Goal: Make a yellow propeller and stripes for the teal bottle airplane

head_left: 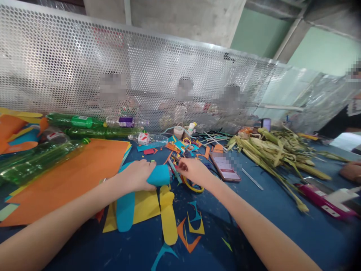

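Note:
In the head view my left hand (141, 175) is wrapped around a plastic bottle in blue paper (160, 175), lying sideways with a bit of its clear end at the right. My right hand (194, 170) is just right of that end, its fingers pinched together; what they hold, if anything, I cannot make out. Close by are a pale stick-like piece (175, 171) and a yellow ring (196, 187). Below the bottle lie a rounded yellow cutout (168, 220), a long blue cutout (125, 212) and yellow paper (146, 207).
Orange sheets (81, 169) and green bottles (42, 160) occupy the left. A clear bottle (152, 139) lies behind paper scraps (184, 145). To the right are a phone (225, 167), dried husks (270, 146) and a pink power strip (324, 201). Perforated metal (158, 64) stands behind; another person's hand (351, 172) is at far right.

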